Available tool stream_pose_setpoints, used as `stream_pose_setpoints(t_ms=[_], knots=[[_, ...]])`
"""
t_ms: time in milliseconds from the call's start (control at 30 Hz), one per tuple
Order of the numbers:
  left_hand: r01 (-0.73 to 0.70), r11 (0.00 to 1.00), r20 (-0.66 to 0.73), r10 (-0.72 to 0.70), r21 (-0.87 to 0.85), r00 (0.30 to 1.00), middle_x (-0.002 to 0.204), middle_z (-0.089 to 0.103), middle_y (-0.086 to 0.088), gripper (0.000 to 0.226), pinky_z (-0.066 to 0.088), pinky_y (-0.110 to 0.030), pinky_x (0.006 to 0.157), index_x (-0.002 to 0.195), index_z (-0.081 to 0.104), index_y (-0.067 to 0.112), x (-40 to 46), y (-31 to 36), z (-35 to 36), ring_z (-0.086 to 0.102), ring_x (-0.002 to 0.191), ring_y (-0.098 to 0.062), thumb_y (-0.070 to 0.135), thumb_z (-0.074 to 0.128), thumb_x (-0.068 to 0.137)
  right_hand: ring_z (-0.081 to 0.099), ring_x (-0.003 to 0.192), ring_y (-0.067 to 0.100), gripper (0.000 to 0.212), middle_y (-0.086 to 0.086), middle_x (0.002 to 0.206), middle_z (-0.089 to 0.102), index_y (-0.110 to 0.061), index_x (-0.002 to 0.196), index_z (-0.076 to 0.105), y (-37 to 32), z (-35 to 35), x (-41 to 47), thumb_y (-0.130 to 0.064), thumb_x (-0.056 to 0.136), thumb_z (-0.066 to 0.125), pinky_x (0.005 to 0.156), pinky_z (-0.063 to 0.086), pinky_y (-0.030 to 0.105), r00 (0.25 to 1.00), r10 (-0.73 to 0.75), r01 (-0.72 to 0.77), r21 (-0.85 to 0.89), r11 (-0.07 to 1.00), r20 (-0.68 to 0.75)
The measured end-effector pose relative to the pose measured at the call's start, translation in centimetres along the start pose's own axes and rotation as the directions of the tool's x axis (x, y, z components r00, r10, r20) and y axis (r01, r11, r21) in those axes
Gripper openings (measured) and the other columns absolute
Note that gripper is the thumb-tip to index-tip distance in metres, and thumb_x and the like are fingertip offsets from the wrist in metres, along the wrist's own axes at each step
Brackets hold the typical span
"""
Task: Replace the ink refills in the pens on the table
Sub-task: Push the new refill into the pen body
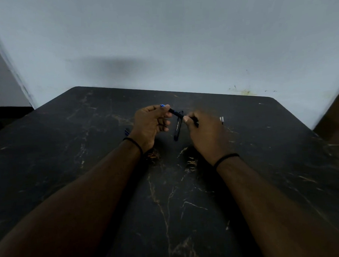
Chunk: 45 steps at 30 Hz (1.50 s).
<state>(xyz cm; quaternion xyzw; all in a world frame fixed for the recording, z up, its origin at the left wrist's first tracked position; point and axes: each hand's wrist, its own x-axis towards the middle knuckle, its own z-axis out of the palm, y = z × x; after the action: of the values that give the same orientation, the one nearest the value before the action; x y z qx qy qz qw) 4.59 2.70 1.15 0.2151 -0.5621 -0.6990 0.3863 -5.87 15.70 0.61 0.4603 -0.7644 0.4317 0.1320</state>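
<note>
My left hand (149,125) pinches a black pen (173,112) near its blue-tipped end, thumb and forefinger curled round the barrel, other fingers loosely bent. My right hand (205,132) grips the pen's other end at about 3 o'clock from the left, fingers curled over it; blurred, so I can't tell exactly what the tips hold. The pen sits above the dark marbled table (89,170), roughly centre, toward 12 o'clock from me.

A second black pen (178,128) lies on the table just under my hands, running 12 to 6. Small blue-and-dark piece (127,131) at 9 o'clock of my left wrist, maybe a cap or part, too small to tell. Thin white bits (222,119) at 3 o'clock of my right hand, likely refills.

Judgement: I'm either unscrewing or closing this pen, can't tell which. At least the pen on the table looks left to do. Task early to midway.
</note>
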Motion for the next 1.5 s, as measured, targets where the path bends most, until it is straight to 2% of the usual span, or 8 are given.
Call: stream_pose_setpoints(t_ms=[200,400,567,767,933,1133,1333,1500], knots=[[0.006,1.000,0.004,-0.006,-0.010,1.000,0.068,0.068,-0.005,0.009,0.047,-0.022,0.041,0.090,0.068,0.003,-0.3,0.3,0.5,0.057,0.047,-0.011,0.012,0.065,0.091,0.059,0.081,0.013,0.019,-0.007,0.087,0.061,-0.027,0.088,0.055,-0.3,-0.1,-0.2,-0.024,0.085,0.074,0.070,0.050,0.032,0.999,0.036,-0.037,0.077,0.996,0.017],[0.001,1.000,0.002,-0.001,0.002,1.000,0.071,0.067,-0.007,0.008,0.047,-0.021,0.042,0.089,0.068,0.003,-0.4,0.5,0.5,0.057,0.048,-0.011,0.010,0.064,0.092,0.060,0.078,0.019,0.024,-0.006,0.076,0.058,-0.024,0.080,0.060,-0.4,-0.1,0.1,-0.033,0.100,0.051,0.065,0.038,0.031,0.994,0.029,-0.025,-0.038,0.999,0.106],[0.002,1.000,0.013,-0.002,0.013,1.000,0.068,0.068,-0.004,0.008,0.049,-0.021,0.044,0.090,0.069,0.005,-0.5,0.5,0.3,0.058,0.050,-0.010,0.011,0.064,0.092,0.059,0.080,0.013,0.020,-0.010,0.082,0.059,-0.028,0.086,0.054,-0.3,0.0,-0.2,-0.021,0.084,0.073,0.070,0.051,0.034,0.997,0.074,-0.076,0.077,0.994,0.037],[0.011,0.999,0.027,-0.012,0.038,1.000,0.078,0.067,-0.006,0.010,0.047,-0.021,0.044,0.096,0.068,0.005,-0.5,0.5,0.2,0.058,0.053,-0.011,0.013,0.065,0.092,0.050,0.068,0.014,0.026,-0.008,0.069,0.049,-0.026,0.077,0.054,-0.1,0.0,0.2,-0.030,0.102,0.050,0.063,0.031,0.029,0.992,0.036,-0.033,-0.034,0.999,0.117],[0.054,0.998,0.072,-0.055,0.012,0.996,0.079,0.065,-0.005,0.015,0.046,-0.022,0.043,0.102,0.066,0.003,-0.7,0.5,0.5,0.060,0.054,-0.011,0.015,0.064,0.093,0.058,0.079,0.012,0.023,-0.009,0.083,0.060,-0.032,0.082,0.053,-0.1,0.4,0.0,-0.023,0.085,0.073,0.069,0.050,0.033,0.997,0.063,-0.065,0.083,0.994,0.033],[0.069,0.995,0.057,-0.066,-0.064,0.996,0.087,0.068,-0.007,0.011,0.045,-0.020,0.045,0.092,0.066,0.007,-0.9,0.6,1.1,0.058,0.052,-0.008,0.018,0.068,0.090,0.058,0.070,0.007,0.012,-0.010,0.074,0.063,-0.027,0.078,0.064,-0.3,0.4,-0.2,-0.024,0.080,0.076,0.061,0.047,0.026,0.997,0.017,-0.009,0.098,0.995,-0.080],[0.034,0.998,0.120,-0.027,-0.059,0.992,0.084,0.075,-0.001,0.017,0.045,-0.016,0.049,0.083,0.069,0.011,-1.1,1.4,0.6,0.057,0.055,-0.004,0.014,0.059,0.095,0.062,0.059,0.020,0.026,0.003,0.065,0.064,-0.016,0.074,0.063,-0.9,0.1,-0.2,-0.029,0.096,0.060,0.059,0.053,0.040,0.988,0.004,-0.030,0.171,0.985,0.152],[-0.042,0.998,0.117,0.037,0.036,0.992,0.090,0.073,-0.008,0.015,0.043,-0.018,0.048,0.088,0.071,0.007,-1.3,2.1,0.7,0.055,0.057,-0.007,0.016,0.061,0.095,0.048,0.042,0.004,0.024,-0.007,0.056,0.064,-0.017,0.080,0.068,-0.8,0.1,-0.1,-0.022,0.100,0.056,0.044,0.036,0.016,0.942,0.129,-0.277,0.503,0.819,0.309]])
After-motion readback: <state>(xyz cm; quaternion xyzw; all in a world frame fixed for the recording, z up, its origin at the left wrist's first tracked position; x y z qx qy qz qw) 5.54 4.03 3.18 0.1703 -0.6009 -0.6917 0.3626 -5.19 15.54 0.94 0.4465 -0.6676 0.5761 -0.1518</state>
